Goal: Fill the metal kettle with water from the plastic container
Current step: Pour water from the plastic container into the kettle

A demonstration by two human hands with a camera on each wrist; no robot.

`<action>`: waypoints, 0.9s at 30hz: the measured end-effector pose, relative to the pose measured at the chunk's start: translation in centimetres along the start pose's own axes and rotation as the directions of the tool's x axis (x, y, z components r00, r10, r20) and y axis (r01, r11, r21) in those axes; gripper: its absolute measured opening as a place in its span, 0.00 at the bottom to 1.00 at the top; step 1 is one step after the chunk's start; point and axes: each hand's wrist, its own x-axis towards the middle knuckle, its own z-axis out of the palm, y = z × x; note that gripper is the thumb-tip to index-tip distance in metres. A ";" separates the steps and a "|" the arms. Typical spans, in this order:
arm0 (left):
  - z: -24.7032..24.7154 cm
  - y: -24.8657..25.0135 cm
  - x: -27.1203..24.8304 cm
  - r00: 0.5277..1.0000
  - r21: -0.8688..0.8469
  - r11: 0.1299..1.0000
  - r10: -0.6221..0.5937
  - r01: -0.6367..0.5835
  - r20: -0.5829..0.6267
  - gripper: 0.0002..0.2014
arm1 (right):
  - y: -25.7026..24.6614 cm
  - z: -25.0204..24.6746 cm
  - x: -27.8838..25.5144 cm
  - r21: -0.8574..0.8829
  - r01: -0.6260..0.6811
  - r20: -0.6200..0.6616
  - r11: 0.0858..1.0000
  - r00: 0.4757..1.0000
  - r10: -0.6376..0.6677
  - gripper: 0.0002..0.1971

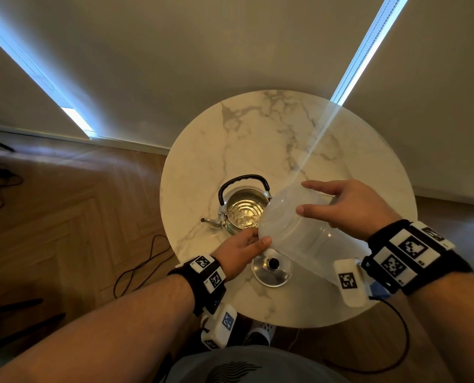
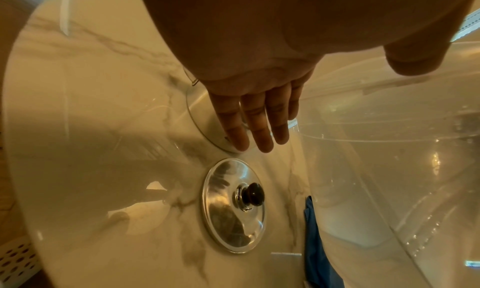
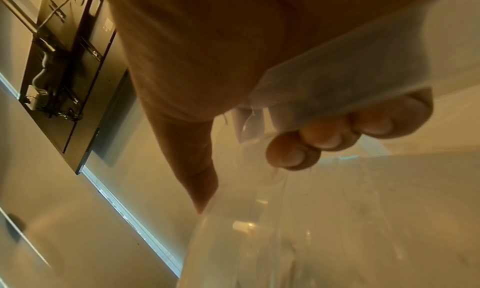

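The metal kettle point(image 1: 244, 210) stands open on the round marble table point(image 1: 257, 134), black handle up, spout to the left, rippling water inside. A clear plastic container point(image 1: 299, 230) lies tilted with its mouth over the kettle's right rim. My left hand point(image 1: 259, 237) holds the container's mouth end, thumb on top and fingers point(image 2: 257, 128) below it. My right hand point(image 1: 307, 197) grips the raised base end, and its curled fingers point(image 3: 324, 136) show through the plastic point(image 3: 311, 230). In the left wrist view the container point(image 2: 389, 158) fills the right side.
The kettle's lid point(image 1: 271, 272) lies knob up on the table just below the container, also in the left wrist view point(image 2: 228, 210). A blue cloth point(image 2: 311, 241) sits near the table's near edge. Cables point(image 1: 136, 269) trail over the wooden floor at left. A wall rises behind the table.
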 end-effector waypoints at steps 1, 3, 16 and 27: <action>0.0 -0.1 0.0 1.000 0.002 1.000 0.001 -0.001 -0.003 0.29 | -0.1 -0.1 0.0 -0.003 0.001 -0.001 1.000 1.000 -0.001 0.32; 0.1 -0.1 0.1 1.000 -0.010 1.000 0.004 -0.004 -0.004 0.31 | -0.1 -0.2 0.0 -0.009 0.002 -0.002 1.000 1.000 -0.002 0.32; 0.6 -0.7 0.4 0.999 -0.040 0.999 0.021 -0.019 0.031 0.37 | -0.3 -1.2 -0.1 -0.050 0.036 -0.002 0.998 0.999 -0.036 0.33; -0.6 -3.9 -1.6 0.998 0.364 0.929 -0.058 0.063 -0.025 0.27 | -0.9 -1.9 -0.8 -0.033 0.025 -0.006 0.999 1.000 -0.026 0.32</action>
